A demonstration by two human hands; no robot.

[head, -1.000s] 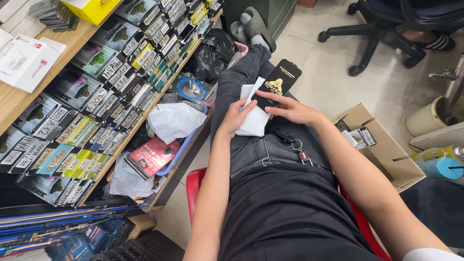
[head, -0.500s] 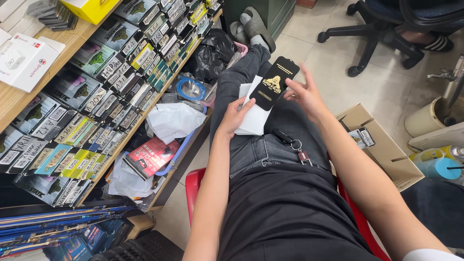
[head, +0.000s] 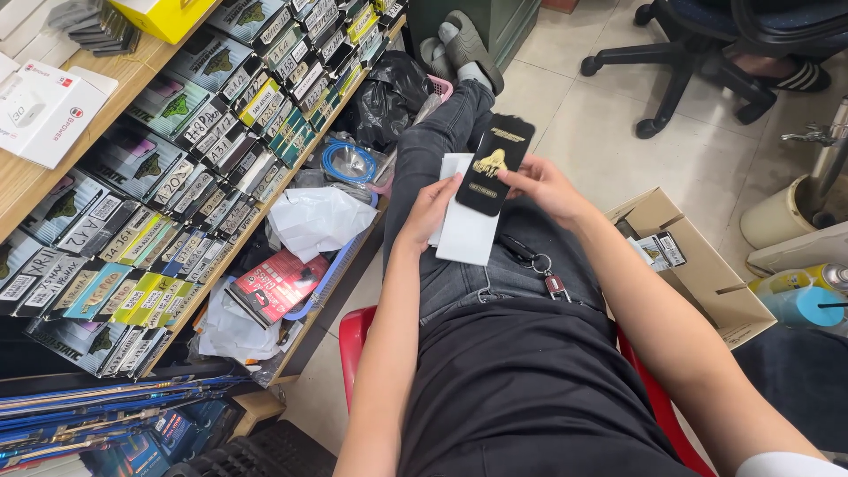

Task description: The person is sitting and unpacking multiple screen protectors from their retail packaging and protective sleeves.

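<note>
My right hand (head: 541, 187) holds a flat black packet with a gold emblem (head: 495, 164) upright over my lap. My left hand (head: 429, 212) grips white sheets (head: 465, 231) that lie on my thigh, partly behind the black packet. I sit on a red chair (head: 355, 336) in grey jeans, one leg stretched out toward the shelves. A key ring with keys (head: 541, 269) hangs at my right pocket.
Racks of small packaged boxes (head: 168, 185) fill the shelves on the left, above a blue basket (head: 349, 168) and white bags (head: 320, 221). An open cardboard box (head: 698, 265) sits on the floor to my right. An office chair (head: 707, 53) with someone's sandalled foot stands behind.
My right hand has lifted the black packet from lying flat on my thigh and turned it upright. My left hand has stayed on the white sheets.
</note>
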